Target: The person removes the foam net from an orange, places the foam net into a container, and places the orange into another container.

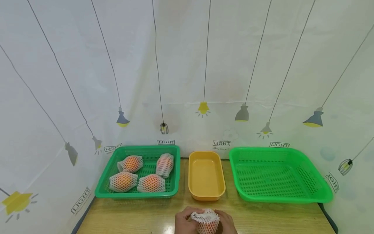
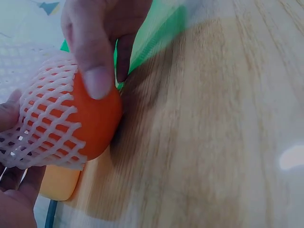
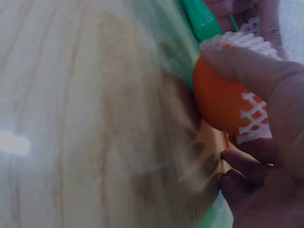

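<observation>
Low in the head view, both hands hold an orange point(image 2: 102, 128) half covered by a white foam net point(image 2: 47, 109), over the table. My left hand point(image 1: 185, 221) grips the net at its bunched end, thumb on one side and fingers on the other. On the fruit's bare end, my right hand point(image 1: 226, 223) presses its thumb, with its fingers curled round the far side. Part of the orange's smooth skin shows past the net's edge in both wrist views. More netted fruits point(image 1: 123, 182) lie in the dark green basket point(image 1: 100, 191) at the left.
A yellow-orange tray point(image 1: 206, 177) stands at the back middle of the wooden table point(image 1: 131, 214), just beyond the hands. To its right is a bright green basket point(image 1: 283, 197). Behind them rises a white wall sheet point(image 1: 187, 74) printed with lamps.
</observation>
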Available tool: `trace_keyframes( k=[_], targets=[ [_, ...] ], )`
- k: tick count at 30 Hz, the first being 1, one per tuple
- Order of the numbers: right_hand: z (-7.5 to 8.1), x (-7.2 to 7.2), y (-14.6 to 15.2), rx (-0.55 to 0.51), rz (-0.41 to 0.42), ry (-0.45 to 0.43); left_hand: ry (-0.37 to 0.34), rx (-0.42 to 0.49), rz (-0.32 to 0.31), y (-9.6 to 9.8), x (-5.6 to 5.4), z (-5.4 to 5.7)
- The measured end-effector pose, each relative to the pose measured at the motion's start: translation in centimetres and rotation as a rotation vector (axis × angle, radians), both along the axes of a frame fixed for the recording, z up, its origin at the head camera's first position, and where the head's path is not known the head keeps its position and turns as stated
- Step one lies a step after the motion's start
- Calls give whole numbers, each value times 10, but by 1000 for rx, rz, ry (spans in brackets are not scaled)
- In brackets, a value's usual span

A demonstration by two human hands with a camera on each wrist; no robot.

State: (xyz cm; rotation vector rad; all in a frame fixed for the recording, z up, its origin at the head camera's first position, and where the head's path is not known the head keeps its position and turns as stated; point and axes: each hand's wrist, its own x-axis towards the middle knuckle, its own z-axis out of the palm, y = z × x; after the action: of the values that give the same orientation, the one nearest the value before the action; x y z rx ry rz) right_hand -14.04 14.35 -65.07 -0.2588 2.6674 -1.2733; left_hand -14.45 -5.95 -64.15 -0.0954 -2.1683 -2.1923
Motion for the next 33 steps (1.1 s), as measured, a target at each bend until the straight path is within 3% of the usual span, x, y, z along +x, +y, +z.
trace_keyframes(
  k=[5,12,19,25,33],
  targets=[
    [-3,-1,0,-12,-16,16,-10,8,-22,0,1,-1],
    [-4,-3,-2,37,-128,-62,23,7,-60,1,3,-4],
    [-4,-3,-2,-43,-131,-114,-88,81,-104,1,5,-3],
    [0,-4,-6,-153,-169,-282,-141,72,-129,-1,7,-2],
    [2,-7,-12,-180,-199,-325,-214,34,-61,-7,2,8]
  ],
)
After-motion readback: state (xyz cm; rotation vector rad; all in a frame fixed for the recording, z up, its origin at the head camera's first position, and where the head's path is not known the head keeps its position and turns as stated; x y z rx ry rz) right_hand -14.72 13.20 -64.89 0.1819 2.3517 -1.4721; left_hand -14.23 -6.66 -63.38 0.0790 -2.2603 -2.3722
